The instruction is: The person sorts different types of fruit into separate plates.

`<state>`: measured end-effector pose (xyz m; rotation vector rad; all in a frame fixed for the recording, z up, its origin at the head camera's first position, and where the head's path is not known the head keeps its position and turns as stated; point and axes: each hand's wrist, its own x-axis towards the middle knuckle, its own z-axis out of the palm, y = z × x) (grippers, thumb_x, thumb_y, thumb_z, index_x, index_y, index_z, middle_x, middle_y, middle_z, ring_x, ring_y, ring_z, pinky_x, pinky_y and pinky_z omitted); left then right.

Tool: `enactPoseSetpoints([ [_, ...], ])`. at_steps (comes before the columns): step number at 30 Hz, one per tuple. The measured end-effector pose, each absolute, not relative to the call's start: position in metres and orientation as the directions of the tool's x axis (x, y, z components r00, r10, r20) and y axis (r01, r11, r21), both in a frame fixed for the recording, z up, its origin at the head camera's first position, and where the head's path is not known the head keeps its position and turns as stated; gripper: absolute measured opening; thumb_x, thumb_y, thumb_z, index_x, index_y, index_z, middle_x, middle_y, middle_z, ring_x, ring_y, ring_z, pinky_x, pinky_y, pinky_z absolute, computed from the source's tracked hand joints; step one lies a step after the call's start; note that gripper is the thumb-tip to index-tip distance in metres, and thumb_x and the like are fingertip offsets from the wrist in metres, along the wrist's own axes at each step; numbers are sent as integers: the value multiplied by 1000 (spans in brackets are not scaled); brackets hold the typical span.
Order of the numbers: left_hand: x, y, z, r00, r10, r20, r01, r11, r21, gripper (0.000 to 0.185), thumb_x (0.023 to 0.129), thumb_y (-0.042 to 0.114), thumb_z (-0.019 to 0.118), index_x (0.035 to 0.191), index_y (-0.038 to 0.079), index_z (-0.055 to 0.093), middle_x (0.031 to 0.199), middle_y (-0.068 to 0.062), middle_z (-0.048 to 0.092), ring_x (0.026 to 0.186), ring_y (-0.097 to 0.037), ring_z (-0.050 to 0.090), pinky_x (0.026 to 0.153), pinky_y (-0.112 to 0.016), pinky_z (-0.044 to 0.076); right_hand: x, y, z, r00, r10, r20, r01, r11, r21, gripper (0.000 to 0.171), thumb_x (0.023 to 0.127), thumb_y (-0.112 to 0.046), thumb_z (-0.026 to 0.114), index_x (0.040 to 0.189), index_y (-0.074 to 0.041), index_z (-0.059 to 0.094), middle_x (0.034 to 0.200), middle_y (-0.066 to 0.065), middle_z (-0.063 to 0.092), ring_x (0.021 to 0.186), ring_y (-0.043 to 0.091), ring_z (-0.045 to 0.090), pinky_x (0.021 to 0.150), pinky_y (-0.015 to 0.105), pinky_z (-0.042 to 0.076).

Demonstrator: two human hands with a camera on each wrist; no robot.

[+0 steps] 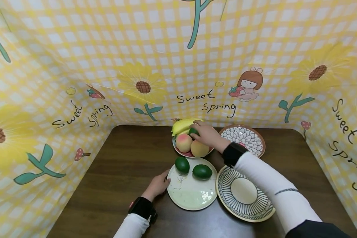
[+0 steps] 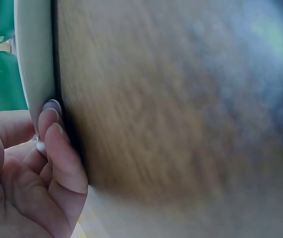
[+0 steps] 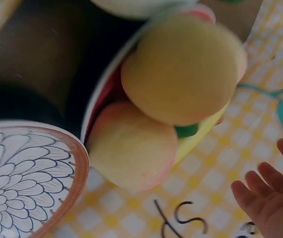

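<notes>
In the head view my left hand (image 1: 157, 185) holds the left rim of a pale green-and-white plate (image 1: 193, 200). Its thumb lies over the rim and its fingers curl below, as the left wrist view shows. Two dark green avocados (image 1: 182, 165) sit on that plate. My right hand (image 1: 208, 135) reaches over a fruit plate (image 1: 188, 154) behind it, its fingers by another green avocado (image 1: 194, 132). Peaches (image 1: 183, 142) and yellow bananas (image 1: 182, 126) share this plate. The right wrist view shows the right hand's fingers (image 3: 257, 191) spread and holding nothing, beside the peaches (image 3: 181, 69).
A brown-rimmed plate with a petal pattern (image 1: 248, 140) stands at the back right. Nearer, under my right forearm, lies a plate with dark radial stripes (image 1: 244, 191). The dark wooden table (image 1: 125, 155) meets yellow checked cloth (image 1: 154, 43) at the back and sides.
</notes>
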<state>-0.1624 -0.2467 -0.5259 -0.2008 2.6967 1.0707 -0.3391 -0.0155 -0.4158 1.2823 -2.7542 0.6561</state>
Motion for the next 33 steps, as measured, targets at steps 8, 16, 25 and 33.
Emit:
enactPoseSetpoints([
  [8,-162,-245,-525,-964,-16,-265,-197,713,673,51,105,13,53,154,2,44,65,-1,51,51,-13,47,52,-27,42,-376,-39,-434,-722,-691,23,-656,675,-337,36,107,-18,53,137,0,61,139,23,61,130,38,58,109,49,47],
  [16,-161,-249,-522,-962,-37,-271,-213,721,659,51,104,13,53,153,2,45,65,-1,50,51,-13,48,53,-27,43,-383,-54,-443,-713,-701,-33,-662,688,-299,33,104,-11,54,133,1,64,125,23,63,101,30,60,85,38,44],
  [25,-160,-247,-524,-965,-30,-260,-204,707,677,51,104,13,54,153,3,46,63,0,50,50,-13,48,51,-28,43,-381,-61,-439,-762,-645,-54,-606,740,-291,31,96,-1,57,126,2,63,113,21,69,99,33,63,80,39,46],
  [33,-159,-250,-524,-966,-38,-258,-208,706,677,51,103,12,55,152,2,46,65,-1,50,50,-13,48,52,-28,43,-385,-67,-451,-792,-609,-40,-569,761,-311,23,97,2,51,117,-1,63,100,17,70,90,29,65,77,40,49],
])
